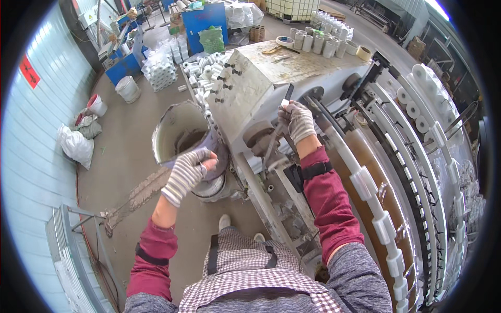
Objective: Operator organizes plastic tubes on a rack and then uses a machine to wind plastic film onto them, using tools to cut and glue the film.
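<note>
A workshop with a bare concrete floor (pixel 122 156) and a pale wall; white tape rolls (pixel 159 68) are stacked in the background. From the head view, the left hand (pixel 187 175), in a striped glove, closes around the rim of a grey bucket (pixel 180 130), held tilted beside the dusty white machine (pixel 271 78). The right hand (pixel 296 121), gloved, is clenched around a thin dark tool (pixel 286 96) against the machine's side. 2 curved conveyor rails (pixel 412 172) run right.

The bucket (pixel 182 133) sits left of the machine (pixel 271 83), with sacks (pixel 75 146) on the floor farther left.
</note>
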`<action>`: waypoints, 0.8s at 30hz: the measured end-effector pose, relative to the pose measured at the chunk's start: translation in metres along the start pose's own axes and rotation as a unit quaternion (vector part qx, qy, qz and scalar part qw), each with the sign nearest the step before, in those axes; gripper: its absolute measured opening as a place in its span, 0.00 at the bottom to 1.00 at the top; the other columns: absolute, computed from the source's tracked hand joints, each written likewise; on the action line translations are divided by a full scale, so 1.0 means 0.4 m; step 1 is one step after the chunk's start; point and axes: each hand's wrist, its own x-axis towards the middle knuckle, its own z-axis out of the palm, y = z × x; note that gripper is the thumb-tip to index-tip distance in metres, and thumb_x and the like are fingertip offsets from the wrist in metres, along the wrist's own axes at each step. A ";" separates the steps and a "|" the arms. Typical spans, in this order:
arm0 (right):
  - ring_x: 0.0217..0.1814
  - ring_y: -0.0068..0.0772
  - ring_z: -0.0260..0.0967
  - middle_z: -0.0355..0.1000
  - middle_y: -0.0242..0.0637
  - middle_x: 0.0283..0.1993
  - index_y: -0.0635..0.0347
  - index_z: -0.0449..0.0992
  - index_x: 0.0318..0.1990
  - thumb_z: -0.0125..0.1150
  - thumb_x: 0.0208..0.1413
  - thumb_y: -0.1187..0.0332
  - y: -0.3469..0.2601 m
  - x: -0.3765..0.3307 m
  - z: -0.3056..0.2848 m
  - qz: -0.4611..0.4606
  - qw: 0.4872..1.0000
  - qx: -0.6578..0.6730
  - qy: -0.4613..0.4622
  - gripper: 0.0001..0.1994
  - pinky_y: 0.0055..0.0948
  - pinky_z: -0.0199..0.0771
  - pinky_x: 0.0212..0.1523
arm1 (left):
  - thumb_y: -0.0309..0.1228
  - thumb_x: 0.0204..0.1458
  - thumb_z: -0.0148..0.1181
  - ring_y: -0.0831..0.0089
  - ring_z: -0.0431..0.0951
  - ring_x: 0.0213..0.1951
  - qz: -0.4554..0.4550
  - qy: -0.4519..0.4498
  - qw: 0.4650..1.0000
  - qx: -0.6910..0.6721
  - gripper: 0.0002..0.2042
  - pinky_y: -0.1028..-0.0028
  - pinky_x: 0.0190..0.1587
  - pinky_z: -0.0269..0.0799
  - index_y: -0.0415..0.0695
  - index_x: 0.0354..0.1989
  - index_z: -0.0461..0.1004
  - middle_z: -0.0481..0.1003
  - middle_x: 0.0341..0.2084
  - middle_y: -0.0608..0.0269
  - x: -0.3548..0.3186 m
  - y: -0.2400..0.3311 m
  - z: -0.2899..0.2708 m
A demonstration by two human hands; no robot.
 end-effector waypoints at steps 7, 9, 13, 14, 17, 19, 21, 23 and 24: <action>0.35 0.38 0.74 0.71 0.49 0.42 0.62 0.61 0.52 0.55 0.54 0.74 -0.020 0.251 0.145 -0.087 0.995 0.039 -0.009 0.18 0.35 0.81 0.33 | 0.28 0.48 0.62 0.84 0.71 0.25 -0.014 0.055 0.997 -0.046 0.09 0.81 0.30 0.67 0.38 0.36 0.75 0.75 0.23 0.70 0.645 -0.242 -0.186; 0.37 0.38 0.74 0.70 0.50 0.44 0.63 0.57 0.58 0.56 0.55 0.71 -0.019 0.248 0.158 -0.090 0.995 0.036 0.021 0.24 0.35 0.79 0.36 | 0.30 0.46 0.64 0.81 0.74 0.26 -0.020 0.056 0.998 0.037 0.13 0.77 0.31 0.70 0.38 0.40 0.74 0.76 0.24 0.65 0.810 -0.282 -0.188; 0.35 0.31 0.73 0.74 0.44 0.40 0.64 0.62 0.56 0.57 0.55 0.66 0.060 0.125 0.217 -0.132 0.990 -0.036 0.039 0.23 0.30 0.76 0.36 | 0.41 0.43 0.66 0.60 0.78 0.32 0.012 0.084 0.946 0.312 0.24 0.66 0.38 0.72 0.39 0.46 0.72 0.78 0.31 0.50 1.054 -0.358 -0.169; 0.35 0.30 0.73 0.74 0.42 0.38 0.64 0.64 0.55 0.58 0.55 0.65 0.082 0.086 0.231 -0.126 0.988 -0.067 0.053 0.22 0.28 0.75 0.36 | 0.41 0.43 0.66 0.59 0.78 0.33 0.057 0.104 0.920 0.374 0.23 0.66 0.38 0.72 0.39 0.45 0.73 0.78 0.30 0.50 1.099 -0.400 -0.160; 0.32 0.27 0.72 0.75 0.38 0.38 0.65 0.67 0.53 0.60 0.54 0.62 0.146 -0.023 0.193 -0.090 0.981 -0.128 0.113 0.22 0.26 0.73 0.35 | 0.39 0.42 0.66 0.57 0.78 0.32 0.002 -0.038 0.935 0.353 0.15 0.63 0.38 0.72 0.41 0.34 0.76 0.77 0.26 0.49 1.153 -0.372 -0.177; 0.31 0.26 0.71 0.74 0.38 0.37 0.66 0.67 0.52 0.61 0.53 0.61 0.203 -0.113 0.110 -0.068 0.971 -0.134 0.184 0.23 0.26 0.72 0.33 | 0.38 0.42 0.66 0.56 0.77 0.35 0.020 -0.039 0.956 0.291 0.16 0.62 0.39 0.71 0.41 0.35 0.75 0.76 0.29 0.47 1.146 -0.381 -0.199; 0.30 0.25 0.70 0.73 0.38 0.35 0.67 0.66 0.53 0.61 0.53 0.61 0.249 -0.250 0.017 -0.056 0.950 -0.121 0.281 0.24 0.26 0.72 0.31 | 0.39 0.41 0.67 0.51 0.76 0.37 0.105 0.012 0.950 0.295 0.23 0.59 0.41 0.70 0.43 0.45 0.69 0.75 0.31 0.46 1.104 -0.363 -0.178; 0.29 0.25 0.69 0.72 0.38 0.33 0.67 0.65 0.53 0.61 0.53 0.61 0.313 -0.375 -0.068 -0.049 0.924 -0.100 0.365 0.24 0.26 0.72 0.29 | 0.41 0.44 0.64 0.47 0.74 0.42 0.090 -0.046 0.930 0.353 0.29 0.58 0.44 0.69 0.44 0.54 0.62 0.73 0.40 0.43 1.096 -0.407 -0.127; 0.28 0.24 0.69 0.71 0.38 0.32 0.68 0.65 0.52 0.61 0.53 0.62 0.341 -0.430 -0.108 -0.042 0.917 -0.076 0.389 0.24 0.25 0.72 0.29 | 0.39 0.47 0.61 0.47 0.73 0.42 0.041 -0.125 0.917 0.376 0.27 0.59 0.44 0.70 0.44 0.56 0.61 0.74 0.39 0.44 1.078 -0.411 -0.108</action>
